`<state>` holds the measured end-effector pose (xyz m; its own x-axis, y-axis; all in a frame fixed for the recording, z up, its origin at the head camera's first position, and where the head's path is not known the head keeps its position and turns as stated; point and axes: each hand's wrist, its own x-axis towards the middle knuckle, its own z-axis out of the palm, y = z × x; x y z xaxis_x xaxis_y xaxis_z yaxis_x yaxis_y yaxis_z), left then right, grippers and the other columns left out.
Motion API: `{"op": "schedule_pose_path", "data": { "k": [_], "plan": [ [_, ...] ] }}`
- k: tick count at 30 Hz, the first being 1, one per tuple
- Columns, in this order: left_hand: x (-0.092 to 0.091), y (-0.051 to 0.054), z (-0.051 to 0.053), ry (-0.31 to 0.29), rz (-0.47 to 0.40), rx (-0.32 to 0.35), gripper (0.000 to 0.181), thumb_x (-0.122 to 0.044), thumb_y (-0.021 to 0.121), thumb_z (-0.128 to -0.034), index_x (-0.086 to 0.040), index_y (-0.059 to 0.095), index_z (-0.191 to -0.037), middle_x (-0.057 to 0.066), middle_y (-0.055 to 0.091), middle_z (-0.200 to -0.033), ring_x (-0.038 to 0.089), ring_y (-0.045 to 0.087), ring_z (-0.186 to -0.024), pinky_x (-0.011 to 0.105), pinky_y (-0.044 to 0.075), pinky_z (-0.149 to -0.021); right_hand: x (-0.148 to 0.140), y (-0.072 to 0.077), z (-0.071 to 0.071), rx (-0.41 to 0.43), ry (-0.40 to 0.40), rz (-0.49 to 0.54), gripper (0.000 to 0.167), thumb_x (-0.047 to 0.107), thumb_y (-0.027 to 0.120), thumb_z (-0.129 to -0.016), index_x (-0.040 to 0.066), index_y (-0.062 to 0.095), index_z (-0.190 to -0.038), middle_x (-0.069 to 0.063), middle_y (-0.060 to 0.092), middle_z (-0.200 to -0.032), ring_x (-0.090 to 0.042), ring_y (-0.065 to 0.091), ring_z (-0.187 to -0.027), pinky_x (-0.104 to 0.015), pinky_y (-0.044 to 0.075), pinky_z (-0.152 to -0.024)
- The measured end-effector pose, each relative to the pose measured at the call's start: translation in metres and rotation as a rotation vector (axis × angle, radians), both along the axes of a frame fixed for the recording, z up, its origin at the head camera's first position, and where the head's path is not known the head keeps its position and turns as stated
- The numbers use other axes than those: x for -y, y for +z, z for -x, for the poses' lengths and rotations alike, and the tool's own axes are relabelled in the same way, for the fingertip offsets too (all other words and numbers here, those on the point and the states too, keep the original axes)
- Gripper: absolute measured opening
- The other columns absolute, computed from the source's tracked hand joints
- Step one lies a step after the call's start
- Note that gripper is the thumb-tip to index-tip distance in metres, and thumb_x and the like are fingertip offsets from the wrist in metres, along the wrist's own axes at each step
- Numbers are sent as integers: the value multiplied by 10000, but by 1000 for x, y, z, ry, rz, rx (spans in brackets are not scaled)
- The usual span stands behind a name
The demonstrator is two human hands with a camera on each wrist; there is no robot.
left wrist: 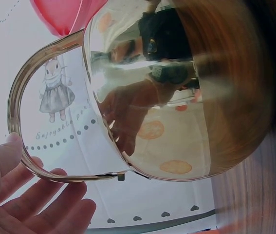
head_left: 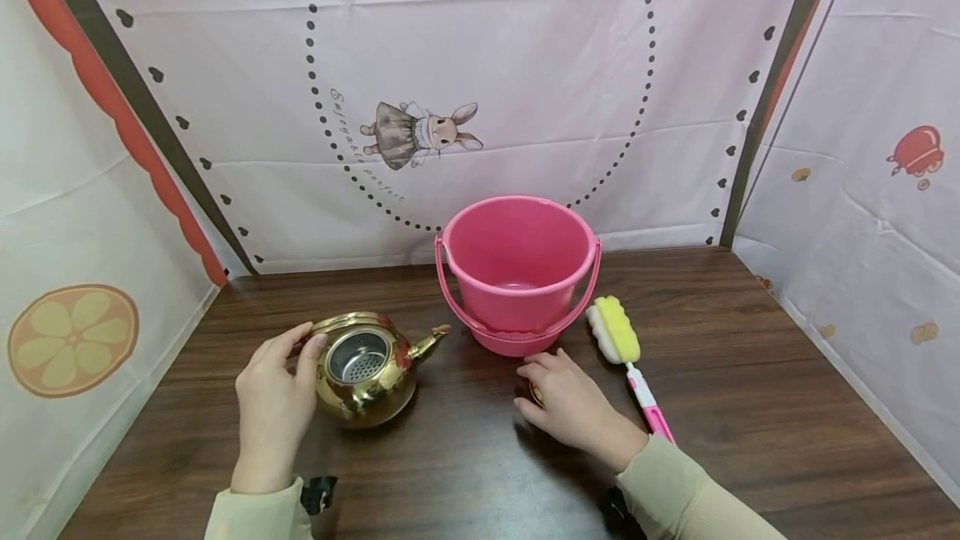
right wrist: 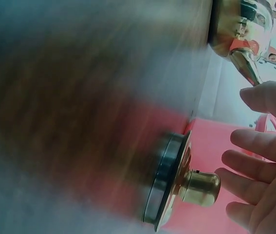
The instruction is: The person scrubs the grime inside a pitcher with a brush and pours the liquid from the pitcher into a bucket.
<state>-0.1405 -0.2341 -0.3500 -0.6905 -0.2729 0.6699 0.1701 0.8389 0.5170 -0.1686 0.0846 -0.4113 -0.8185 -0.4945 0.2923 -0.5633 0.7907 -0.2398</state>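
2 gold pieces on surface [head_left: 465,465]: teapot [head_left: 378,402], left fingers [left wrist: 45,195] pinching its handle [left wrist: 14,107]; lid [right wrist: 167,180], right fingers [right wrist: 253,167] wide beside knob [right wrist: 202,188]. Off-centre grab could knock lid over; left pull could drag teapot.

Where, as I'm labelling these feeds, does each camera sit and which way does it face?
Head: worn on the head, facing forward and down at the kettle and pink bucket; left hand and right hand show.
Left wrist: on that wrist, facing the kettle's handle; the left hand shows.
Right wrist: on that wrist, facing the lid; the right hand shows, apparently part of the left too.
Head and right wrist share the lid; all show the kettle.
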Motion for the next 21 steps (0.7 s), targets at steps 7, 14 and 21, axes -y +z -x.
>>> {"op": "schedule_pose_path", "data": {
  "k": [7, 14, 21],
  "plan": [
    [0, 0, 0, 2, 1, 7, 253, -134, 664, -885, 37, 682, -1071, 226, 682, -984, 339, 660, -812, 3, 283, -651, 2, 1, 0, 11, 12, -13, 397, 320, 694, -833, 36, 670, -1110, -101, 650, -1145, -261, 576, -1140, -529, 353, -1070],
    [0, 0, -2, 14, 9, 23, 257, -136, 660, -888, 33, 680, -1081, 224, 682, -992, 335, 661, -813, 287, 482, -641, 4, 1, -1, 27, 34, -30, 402, 333, 682, -843, 46, 665, -1124, -83, 661, -1127, -238, 572, -1141, -537, 352, -1068],
    [0, 0, -1, 7, 14, 16, 259, -133, 654, -892, 38, 676, -1086, 232, 680, -992, 342, 662, -799, 468, 510, -644, 7, 2, -1, 1, 46, -31, 397, 332, 683, -841, 52, 665, -1121, -71, 665, -1119, -224, 576, -1137, -530, 359, -1064]
  ]
}}
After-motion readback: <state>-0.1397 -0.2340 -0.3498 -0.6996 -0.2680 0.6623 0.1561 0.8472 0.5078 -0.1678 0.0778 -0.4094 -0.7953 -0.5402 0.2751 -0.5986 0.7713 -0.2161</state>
